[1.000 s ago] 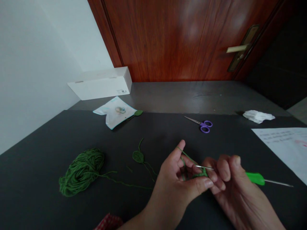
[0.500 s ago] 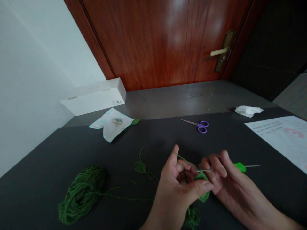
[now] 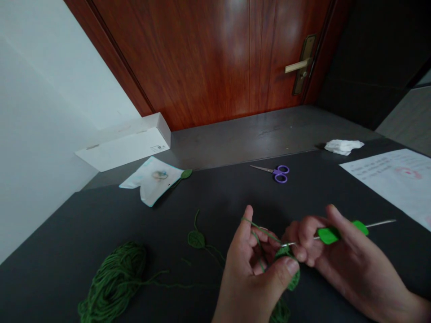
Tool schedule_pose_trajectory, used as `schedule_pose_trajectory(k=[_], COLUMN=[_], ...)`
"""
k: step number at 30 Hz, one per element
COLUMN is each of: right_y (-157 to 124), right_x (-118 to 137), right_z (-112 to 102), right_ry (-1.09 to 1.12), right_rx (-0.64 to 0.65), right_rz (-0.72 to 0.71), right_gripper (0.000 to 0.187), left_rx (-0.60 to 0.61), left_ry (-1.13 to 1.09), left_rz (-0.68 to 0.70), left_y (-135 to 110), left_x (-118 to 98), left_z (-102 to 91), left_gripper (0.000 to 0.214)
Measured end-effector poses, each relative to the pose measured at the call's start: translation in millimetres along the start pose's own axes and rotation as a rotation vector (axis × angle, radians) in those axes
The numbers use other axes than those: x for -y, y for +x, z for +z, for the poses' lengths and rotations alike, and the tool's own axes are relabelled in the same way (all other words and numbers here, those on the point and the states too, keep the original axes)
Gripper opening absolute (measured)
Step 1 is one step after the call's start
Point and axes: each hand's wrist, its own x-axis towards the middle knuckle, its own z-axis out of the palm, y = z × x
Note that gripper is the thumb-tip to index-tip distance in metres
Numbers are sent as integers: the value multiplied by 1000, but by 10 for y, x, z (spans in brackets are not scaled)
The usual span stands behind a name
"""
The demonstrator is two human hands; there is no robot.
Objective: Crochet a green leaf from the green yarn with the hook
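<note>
My left hand (image 3: 259, 264) pinches a small green crochet piece (image 3: 293, 280) between thumb and fingers. A strand of green yarn (image 3: 261, 228) runs over its raised index finger to the work. In my right hand (image 3: 340, 255) is a crochet hook (image 3: 328, 235) with a bright green handle; the fingers close round it and its metal tip meets the top edge of the piece. More green yarn (image 3: 280, 312) lies below my left hand, partly hidden. To the left rests a dark green yarn skein (image 3: 114, 282), and a finished-looking crocheted leaf (image 3: 196, 239) with yarn tails lies between.
Purple-handled scissors (image 3: 279, 173) lie beyond my hands. A white packet (image 3: 153, 179) with another green leaf (image 3: 186, 173) sits at back left, before a long white box (image 3: 128, 146). Crumpled tissue (image 3: 343, 146) and a printed sheet (image 3: 390, 175) are at right.
My right hand has turned and shifted slightly right, so more of the hook's green handle shows. The hook tip stays at the piece. The whole view has tilted a little.
</note>
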Motion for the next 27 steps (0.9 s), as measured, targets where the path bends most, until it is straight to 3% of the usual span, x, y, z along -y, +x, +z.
schedule_pose_trajectory(k=[7, 15, 22, 27], right_y=[38, 47, -40, -109], right_x=[55, 123, 129, 100], right_z=[21, -37, -44, -58], right_ry=[-126, -199, -380, -477], right_rx=[-113, -48, -24, 7], right_rz=[-68, -134, -341, -392], right_gripper=[43, 52, 45, 41], left_rx=[-17, -4, -25, -34], left_ry=[21, 39, 56, 71], left_rz=[-42, -79, -58, -27], left_y=[-13, -26, -17, -18], left_x=[-70, -82, -108, -97], left_z=[58, 84, 85, 78], left_gripper=[98, 96, 90, 86])
